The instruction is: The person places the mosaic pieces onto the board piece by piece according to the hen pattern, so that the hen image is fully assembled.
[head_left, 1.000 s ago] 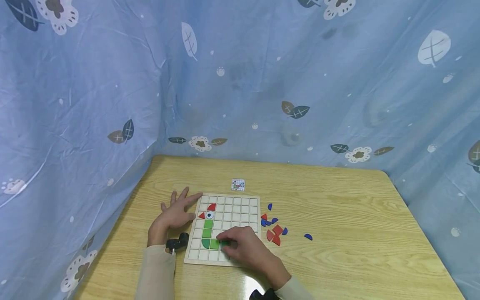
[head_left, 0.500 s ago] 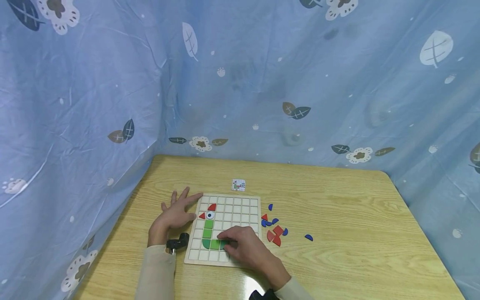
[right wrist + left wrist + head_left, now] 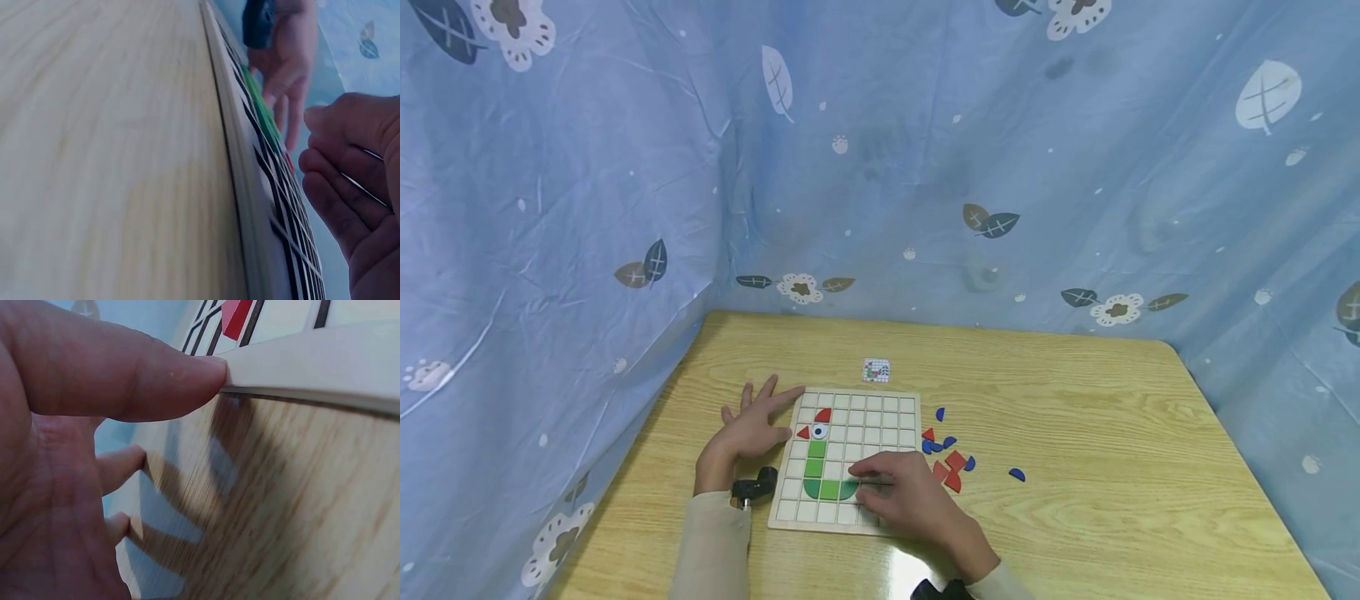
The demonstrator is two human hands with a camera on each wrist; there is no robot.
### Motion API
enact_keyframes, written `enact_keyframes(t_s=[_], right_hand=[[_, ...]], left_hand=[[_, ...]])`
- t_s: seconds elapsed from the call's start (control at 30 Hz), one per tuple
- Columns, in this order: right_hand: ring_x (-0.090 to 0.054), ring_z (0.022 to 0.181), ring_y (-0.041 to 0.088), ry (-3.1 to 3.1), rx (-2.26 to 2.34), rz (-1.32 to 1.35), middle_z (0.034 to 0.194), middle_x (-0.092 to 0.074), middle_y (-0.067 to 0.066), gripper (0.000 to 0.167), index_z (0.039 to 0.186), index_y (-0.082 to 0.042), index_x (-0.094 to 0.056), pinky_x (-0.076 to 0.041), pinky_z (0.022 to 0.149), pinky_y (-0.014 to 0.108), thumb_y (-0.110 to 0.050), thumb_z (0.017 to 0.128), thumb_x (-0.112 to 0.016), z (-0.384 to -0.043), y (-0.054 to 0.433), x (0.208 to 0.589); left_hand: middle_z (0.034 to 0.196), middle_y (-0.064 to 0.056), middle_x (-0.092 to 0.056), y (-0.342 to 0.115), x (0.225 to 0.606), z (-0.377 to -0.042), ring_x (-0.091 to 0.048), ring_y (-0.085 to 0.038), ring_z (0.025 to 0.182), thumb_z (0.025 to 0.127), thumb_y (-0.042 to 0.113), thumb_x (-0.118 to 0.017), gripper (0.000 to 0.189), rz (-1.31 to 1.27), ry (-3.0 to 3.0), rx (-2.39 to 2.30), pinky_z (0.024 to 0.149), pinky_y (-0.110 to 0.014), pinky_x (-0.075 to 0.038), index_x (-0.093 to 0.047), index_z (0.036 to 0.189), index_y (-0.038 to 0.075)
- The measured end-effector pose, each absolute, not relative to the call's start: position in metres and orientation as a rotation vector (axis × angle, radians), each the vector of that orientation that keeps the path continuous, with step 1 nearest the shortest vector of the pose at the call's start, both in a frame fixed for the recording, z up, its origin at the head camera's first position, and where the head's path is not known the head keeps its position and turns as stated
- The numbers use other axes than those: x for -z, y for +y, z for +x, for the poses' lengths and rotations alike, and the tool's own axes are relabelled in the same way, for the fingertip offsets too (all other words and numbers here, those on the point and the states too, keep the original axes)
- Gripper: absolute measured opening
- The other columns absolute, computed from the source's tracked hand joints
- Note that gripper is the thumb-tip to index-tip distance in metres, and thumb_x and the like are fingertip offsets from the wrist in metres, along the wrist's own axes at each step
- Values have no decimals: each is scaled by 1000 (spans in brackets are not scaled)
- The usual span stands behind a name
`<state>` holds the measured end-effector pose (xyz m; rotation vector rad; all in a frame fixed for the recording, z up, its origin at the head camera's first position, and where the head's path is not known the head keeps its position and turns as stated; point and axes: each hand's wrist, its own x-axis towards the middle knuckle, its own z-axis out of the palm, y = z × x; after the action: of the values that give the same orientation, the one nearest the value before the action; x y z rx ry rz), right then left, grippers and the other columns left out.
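A wooden grid board (image 3: 874, 417) lies on the table. On it are a red quarter circle (image 3: 823, 415), a red triangle (image 3: 804, 432), an eye tile (image 3: 820, 432), light green squares (image 3: 816, 449) and two dark green quarter circles (image 3: 847, 490). My left hand (image 3: 750, 429) rests at the board's left side, fingers spread; in the left wrist view its thumb (image 3: 169, 378) touches the board's edge (image 3: 312, 362). My right hand (image 3: 913, 496) hovers over the lower right of the board, beside the right-hand dark green quarter circle. Loosely bent, its fingers (image 3: 337, 194) hold nothing visible.
Right of the board lie several blue half circles (image 3: 1017, 474), a red square (image 3: 956, 460), red quarter circles (image 3: 953, 481) and a red triangle piece (image 3: 928, 434). A small printed pattern card (image 3: 876, 370) sits behind the board. A blue curtain (image 3: 910, 167) hangs behind the table.
My right hand has let go of the dark green quarter circle and moved slightly right, so more of that piece shows in the grid. My left hand has stayed put.
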<state>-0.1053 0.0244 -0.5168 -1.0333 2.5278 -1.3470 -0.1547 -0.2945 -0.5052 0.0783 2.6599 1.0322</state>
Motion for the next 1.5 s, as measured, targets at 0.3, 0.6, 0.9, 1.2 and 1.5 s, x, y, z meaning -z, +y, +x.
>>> enact_keyframes(t_s=[0.3,0.6,0.9,1.2,1.5], right_hand=[[-79,109,10,2585,1436,-946,115,-84,-6,28,118,-13,-84,-63,99,32,-11,90,-88,-96,70,517],[-78,96,13,2743,1464,-875,109,-85,-6,30,112,-18,-85,-64,85,29,-10,85,-93,-84,120,527],[-79,103,6,2809,1410,-887,107,-84,-12,31,110,-23,-85,-52,96,8,-9,83,-94,-68,156,525],[-77,95,4,2765,1328,-783,102,-83,-14,20,104,-25,-85,-59,87,14,-13,89,-91,-60,177,519],[-75,90,0,3028,1230,-560,98,-83,-17,28,103,-21,-85,-61,82,19,-6,82,-94,-70,179,520]], left_hand=[[184,-25,-1,-294,507,-153,22,-59,163,96,9,-69,78,80,2652,-1041,112,-90,22,-45,169,24],[183,-25,-1,-293,505,-153,21,-60,163,96,10,-70,78,94,2652,-1034,112,-90,22,-46,169,23],[184,-24,1,-296,507,-155,23,-59,163,98,10,-68,77,108,2657,-1026,111,-90,23,-43,170,23],[184,-25,1,-294,506,-154,22,-60,163,98,9,-68,77,107,2658,-1038,111,-89,23,-44,170,23],[184,-25,0,-294,504,-154,22,-59,163,96,10,-70,78,104,2650,-1042,111,-90,23,-45,169,23]])
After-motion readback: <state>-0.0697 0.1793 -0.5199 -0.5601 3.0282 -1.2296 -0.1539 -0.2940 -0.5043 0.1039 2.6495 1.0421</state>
